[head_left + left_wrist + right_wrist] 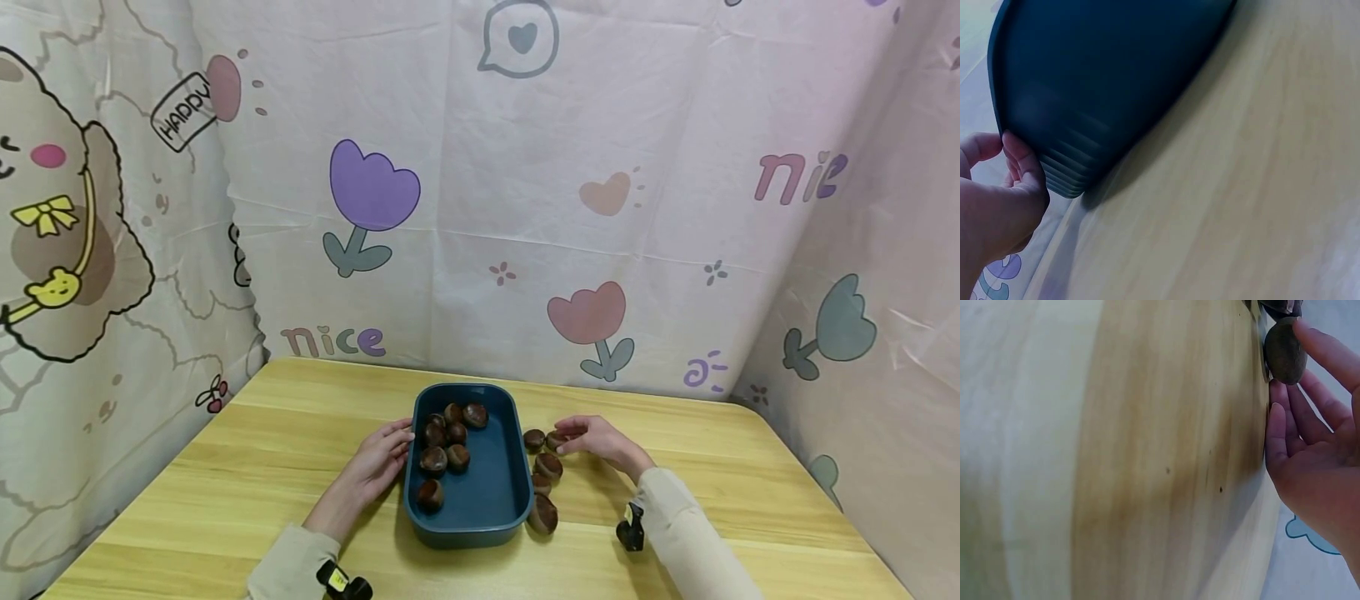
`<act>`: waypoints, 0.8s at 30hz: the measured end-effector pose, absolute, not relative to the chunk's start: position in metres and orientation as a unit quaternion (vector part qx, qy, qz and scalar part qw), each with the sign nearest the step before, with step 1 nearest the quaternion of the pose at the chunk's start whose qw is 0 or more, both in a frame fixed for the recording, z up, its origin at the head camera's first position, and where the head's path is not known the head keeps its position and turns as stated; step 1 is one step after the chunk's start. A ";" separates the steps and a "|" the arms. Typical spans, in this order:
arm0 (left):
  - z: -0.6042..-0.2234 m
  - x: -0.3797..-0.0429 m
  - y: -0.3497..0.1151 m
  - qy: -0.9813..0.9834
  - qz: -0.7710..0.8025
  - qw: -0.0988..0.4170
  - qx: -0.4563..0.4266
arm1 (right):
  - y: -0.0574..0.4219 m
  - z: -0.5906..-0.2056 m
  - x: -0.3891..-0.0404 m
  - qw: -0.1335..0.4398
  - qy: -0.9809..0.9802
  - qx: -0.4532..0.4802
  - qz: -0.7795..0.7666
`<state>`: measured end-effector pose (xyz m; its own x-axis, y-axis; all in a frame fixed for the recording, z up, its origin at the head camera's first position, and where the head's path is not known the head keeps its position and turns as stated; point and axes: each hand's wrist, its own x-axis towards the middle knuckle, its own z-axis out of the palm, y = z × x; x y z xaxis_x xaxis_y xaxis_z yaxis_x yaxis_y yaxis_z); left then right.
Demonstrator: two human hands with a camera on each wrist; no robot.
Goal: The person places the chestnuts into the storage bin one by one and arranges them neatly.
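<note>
A dark blue rectangular tray (pixel 491 492) with raised walls sits on the table, with several brown chestnuts (pixel 432 459) in its left half. My left hand (pixel 377 458) is at the tray's left side; in the left wrist view its thumb and fingers pinch the rim (pixel 996 94). To the right of the tray, several more chestnuts (pixel 548 467) lie in a loose line along its wall. My right hand (pixel 600 439) holds the farthest-right chestnut (pixel 1286 353) between thumb and fingers, low over the wood, with another chestnut (pixel 534 440) just left of it.
The light wooden table (pixel 300 417) reaches back to a printed cloth (pixel 480 308) hanging behind it and at both sides. Small black devices (pixel 632 527) are strapped to both wrists, over pale sleeves (pixel 690 533).
</note>
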<state>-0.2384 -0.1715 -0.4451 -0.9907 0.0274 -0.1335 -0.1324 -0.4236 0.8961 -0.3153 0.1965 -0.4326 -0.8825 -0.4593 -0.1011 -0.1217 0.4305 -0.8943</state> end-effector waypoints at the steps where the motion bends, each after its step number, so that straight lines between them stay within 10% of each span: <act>1: -0.445 -0.238 -0.172 0.535 0.842 0.048 -0.049 | 0.196 -0.433 -0.315 0.166 0.830 -0.174 -0.503; 24: -0.445 -0.238 -0.172 0.533 0.843 0.049 -0.050 | 0.189 -0.436 -0.317 0.131 0.866 -0.140 -0.462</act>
<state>-0.2381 -0.1716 -0.4446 -0.9902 0.0304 -0.1360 -0.1359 -0.4275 0.8938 -0.3170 0.1890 -0.4356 -0.9263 -0.3642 -0.0971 -0.1222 0.5339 -0.8367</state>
